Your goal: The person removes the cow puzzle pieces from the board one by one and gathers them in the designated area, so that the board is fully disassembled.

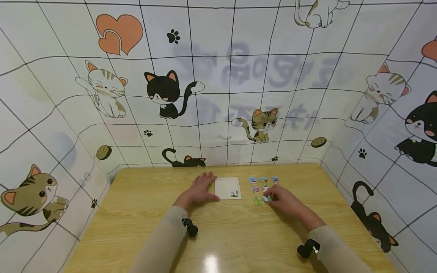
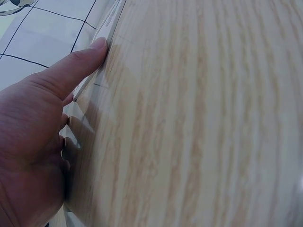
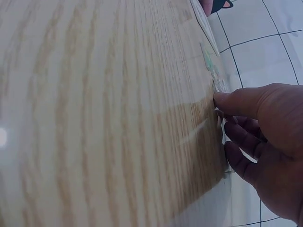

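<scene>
A shallow white puzzle tray [image 1: 223,185] lies on the table, with one puzzle piece [image 1: 234,193] in its lower right corner. My left hand [image 1: 198,191] rests at the tray's left side, fingers spread and fairly straight. In the left wrist view, the thumb [image 2: 78,66] touches the edge of the tray. Over on the right, my right hand [image 1: 286,200] pinches a puzzle piece [image 1: 266,198] with white and green on it, low at the tabletop. The right wrist view shows the thumb [image 3: 232,101] against that piece, the other fingers curled behind.
Several loose puzzle pieces lie in rough rows right of the tray, among them a blue one [image 1: 252,180], a pink one [image 1: 255,189] and a green one [image 1: 257,201]. A cloth with printed cats [image 1: 211,113] surrounds the wooden table [image 1: 136,212] at the back and sides.
</scene>
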A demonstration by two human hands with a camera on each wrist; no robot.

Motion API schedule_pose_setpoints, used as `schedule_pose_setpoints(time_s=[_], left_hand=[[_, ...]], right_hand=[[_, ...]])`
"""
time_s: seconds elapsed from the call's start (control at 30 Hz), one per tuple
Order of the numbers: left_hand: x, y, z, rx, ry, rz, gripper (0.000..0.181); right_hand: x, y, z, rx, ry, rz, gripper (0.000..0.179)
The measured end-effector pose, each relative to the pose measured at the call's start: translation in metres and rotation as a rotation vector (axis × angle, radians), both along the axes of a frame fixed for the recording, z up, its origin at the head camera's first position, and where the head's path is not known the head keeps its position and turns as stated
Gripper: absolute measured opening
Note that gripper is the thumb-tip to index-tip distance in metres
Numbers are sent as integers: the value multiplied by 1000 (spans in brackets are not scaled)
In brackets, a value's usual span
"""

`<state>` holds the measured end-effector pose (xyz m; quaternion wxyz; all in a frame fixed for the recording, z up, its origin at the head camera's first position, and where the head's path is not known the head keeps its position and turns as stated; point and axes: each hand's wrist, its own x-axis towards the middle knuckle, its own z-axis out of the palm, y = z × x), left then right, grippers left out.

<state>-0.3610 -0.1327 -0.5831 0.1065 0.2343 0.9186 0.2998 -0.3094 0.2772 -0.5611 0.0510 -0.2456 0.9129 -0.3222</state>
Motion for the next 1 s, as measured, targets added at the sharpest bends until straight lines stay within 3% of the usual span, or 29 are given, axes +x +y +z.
schedule_pose_setpoints(time_s=[0.2,0.77,1.0], left_hand=[[-5,-2,-4,5,0,-3,104],[0,0,-1,-2,-1,-3,103],[-1,0,-5,2,2,3,103]], right_hand=[[-2,0,-2,3,-1,-5,23],[-2,1,-1,19,-33,0,24],[-2,2,1,19,-57,-10,24]])
